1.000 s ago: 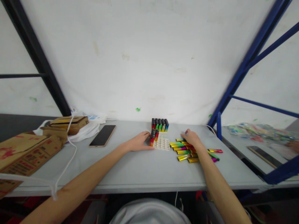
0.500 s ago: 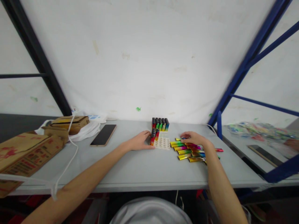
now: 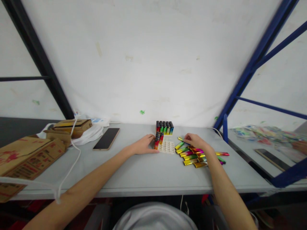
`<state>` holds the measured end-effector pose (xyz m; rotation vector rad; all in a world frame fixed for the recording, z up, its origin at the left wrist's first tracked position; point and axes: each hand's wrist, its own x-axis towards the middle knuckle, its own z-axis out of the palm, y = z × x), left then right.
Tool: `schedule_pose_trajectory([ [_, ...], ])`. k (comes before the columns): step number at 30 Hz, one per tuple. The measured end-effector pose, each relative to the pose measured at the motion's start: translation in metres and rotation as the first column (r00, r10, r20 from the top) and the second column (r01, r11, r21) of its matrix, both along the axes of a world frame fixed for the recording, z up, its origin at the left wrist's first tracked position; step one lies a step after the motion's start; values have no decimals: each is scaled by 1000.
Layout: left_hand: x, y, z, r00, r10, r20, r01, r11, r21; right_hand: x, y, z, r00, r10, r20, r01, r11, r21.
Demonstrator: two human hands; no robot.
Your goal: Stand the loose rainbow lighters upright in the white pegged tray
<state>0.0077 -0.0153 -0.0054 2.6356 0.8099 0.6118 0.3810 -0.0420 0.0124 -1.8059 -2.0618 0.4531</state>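
Left hand (image 3: 145, 145) spread round red sticks (image 3: 156, 144), left edge of white tray (image 3: 167, 147), middle of table (image 3: 134, 172). Right hand (image 3: 195, 141) touches gold-ended stick (image 3: 180, 139), back of pile (image 3: 190, 157), toward table's right edge; cannot tell if pinching. Hold tray still; lift stick gently.

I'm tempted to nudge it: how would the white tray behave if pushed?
Low and flat, the white tray would probably slide. Mostly unfilled, it may feel light. The slim pieces standing at its left end could wobble.
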Motion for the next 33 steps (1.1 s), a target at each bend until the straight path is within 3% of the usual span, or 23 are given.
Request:
schedule_pose_trajectory([
  [4,0,0,0,1000,2,11,-2,1000,-3,-5,4,-2,998,-52,-46,57,991,117],
  [7,0,0,1,1000,-2,4,2,1000,3,-11,8,-5,968,-32,-248,90,969,229],
  [10,1,-1,2,1000,-8,0,8,1000,9,-21,12,-8,858,10,-513,146,953,264],
  [14,1,-1,3,1000,-3,-16,3,1000,9,-40,10,-6,647,50,-761,163,966,202],
  [17,2,-1,3,1000,-3,-20,3,1000,13,-54,3,-2,511,29,-859,143,983,118],
  [22,1,0,1,1000,-6,0,6,1000,3,-68,-6,4,417,54,-907,26,997,71],
  [28,1,0,0,1000,-12,20,11,1000,3,-82,-11,2,422,98,-901,-140,989,42],
  [33,1,-1,1,1000,-4,7,4,1000,2,-99,-15,0,535,76,-842,-91,995,33],
])
